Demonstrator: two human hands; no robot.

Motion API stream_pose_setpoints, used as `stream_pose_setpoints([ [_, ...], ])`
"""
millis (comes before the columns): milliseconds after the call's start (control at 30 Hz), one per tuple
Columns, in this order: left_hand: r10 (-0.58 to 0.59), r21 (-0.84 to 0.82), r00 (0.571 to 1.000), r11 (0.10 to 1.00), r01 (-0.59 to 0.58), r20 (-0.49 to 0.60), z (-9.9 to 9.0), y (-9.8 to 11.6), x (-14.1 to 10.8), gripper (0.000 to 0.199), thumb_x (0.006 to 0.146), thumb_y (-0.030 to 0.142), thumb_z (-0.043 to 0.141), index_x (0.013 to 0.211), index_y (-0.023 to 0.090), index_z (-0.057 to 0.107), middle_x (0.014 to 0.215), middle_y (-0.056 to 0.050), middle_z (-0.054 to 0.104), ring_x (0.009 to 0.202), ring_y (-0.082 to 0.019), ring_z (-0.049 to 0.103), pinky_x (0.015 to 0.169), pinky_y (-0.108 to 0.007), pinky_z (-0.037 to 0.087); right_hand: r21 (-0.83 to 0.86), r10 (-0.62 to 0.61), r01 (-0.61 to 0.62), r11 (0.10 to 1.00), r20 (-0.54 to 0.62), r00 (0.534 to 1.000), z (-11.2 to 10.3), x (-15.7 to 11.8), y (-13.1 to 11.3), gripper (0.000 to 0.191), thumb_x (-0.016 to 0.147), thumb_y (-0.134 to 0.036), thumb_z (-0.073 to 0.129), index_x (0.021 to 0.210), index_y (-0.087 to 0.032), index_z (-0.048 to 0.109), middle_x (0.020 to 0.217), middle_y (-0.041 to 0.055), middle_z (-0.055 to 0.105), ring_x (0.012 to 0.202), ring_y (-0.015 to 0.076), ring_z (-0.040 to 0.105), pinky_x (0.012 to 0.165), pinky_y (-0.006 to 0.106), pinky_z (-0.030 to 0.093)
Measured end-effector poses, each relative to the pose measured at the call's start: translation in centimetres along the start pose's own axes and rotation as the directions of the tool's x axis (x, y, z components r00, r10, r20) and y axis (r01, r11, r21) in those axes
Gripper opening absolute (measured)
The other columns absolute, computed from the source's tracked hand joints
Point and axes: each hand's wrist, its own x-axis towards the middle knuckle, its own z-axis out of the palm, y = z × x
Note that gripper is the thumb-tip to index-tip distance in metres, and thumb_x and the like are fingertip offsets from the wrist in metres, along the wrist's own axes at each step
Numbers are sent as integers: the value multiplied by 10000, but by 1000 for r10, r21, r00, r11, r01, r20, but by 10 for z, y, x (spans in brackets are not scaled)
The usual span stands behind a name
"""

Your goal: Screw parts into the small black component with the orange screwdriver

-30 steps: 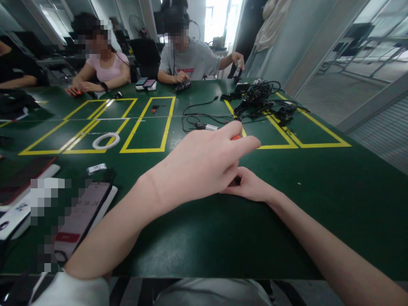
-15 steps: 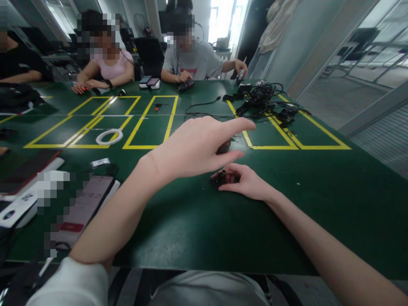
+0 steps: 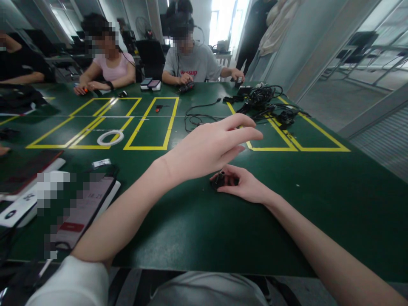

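My right hand (image 3: 242, 183), low on the dark green flat surface (image 3: 321, 182), is nearer: its grip pinches a small black part with a short round stub (image 3: 219, 180), material unclear, thumb on the near side, fingers curling round the far side. The part sits just left of that palm, stub pointing roughly up; exact tilt unclear. My left hand (image 3: 212, 146) hovers above and slightly beyond, palm down, fingers bent and apart, pointing right; its underside is hidden, so I can't tell whether that grip holds anything.

The overexposed window (image 3: 227, 23) glares behind a dim table (image 3: 172, 244) with soft sheen.
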Motion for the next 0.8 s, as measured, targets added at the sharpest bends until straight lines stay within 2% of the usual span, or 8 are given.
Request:
stream_pose_setpoints([
  [100,-19,83,999,996,22,-31,7,-3,1,312,1015,218,456,1275,270,620,1306,-69,669,1096,-200,681,834,-303,539,-5,0,0,1000,1,1000,0,0,-2,294,790,-376,788,988,-179,697,828,14,671,685,153,564,604,282,448],
  [200,-65,142,995,987,76,-75,10,-5,0,261,1037,300,458,1212,256,647,1103,-60,733,961,-193,705,748,-280,507,12,1,-1,1000,-11,1000,0,1,-1,274,778,-373,798,948,-188,689,785,-2,645,674,147,559,594,273,450],
  [400,-235,95,958,963,252,-164,5,-26,0,257,1012,338,493,1163,230,671,883,-51,743,892,-215,695,761,-303,491,121,16,-10,993,-48,999,3,2,6,369,722,-435,855,841,-200,596,694,-40,578,617,117,503,593,259,448],
  [500,-337,132,940,931,341,-51,3,-38,-2,248,975,366,547,1105,226,705,834,-49,741,860,-231,693,774,-316,487,148,30,-24,989,-37,999,3,2,7,366,721,-433,861,848,-197,611,736,-18,644,618,116,524,601,263,461],
  [600,-410,211,884,906,366,225,6,-43,-5,239,929,386,602,1033,220,740,842,-67,751,854,-262,699,746,-323,483,188,45,-40,981,-22,999,2,3,7,393,705,-463,880,875,-191,653,777,7,708,648,135,595,647,284,507],
  [700,-394,244,795,918,313,461,13,-38,-7,233,891,386,649,1021,219,748,911,-84,766,866,-275,711,702,-312,472,270,60,-55,961,-10,998,-2,3,7,437,702,-513,882,915,-187,683,812,32,754,716,170,681,724,313,548],
  [767,-334,195,772,943,271,540,16,-31,-6,283,868,403,685,1087,230,732,936,-74,773,864,-265,717,685,-296,468,335,66,-60,940,-5,998,-5,4,8,462,717,-549,867,936,-183,688,865,58,781,768,190,718,765,329,562],
  [800,-310,173,777,951,258,548,17,-28,-6,337,861,430,698,1129,226,719,961,-80,774,875,-269,719,682,-296,469,365,66,-60,929,-4,998,-6,4,9,475,721,-564,861,944,-182,688,892,69,790,788,198,729,780,336,566],
])
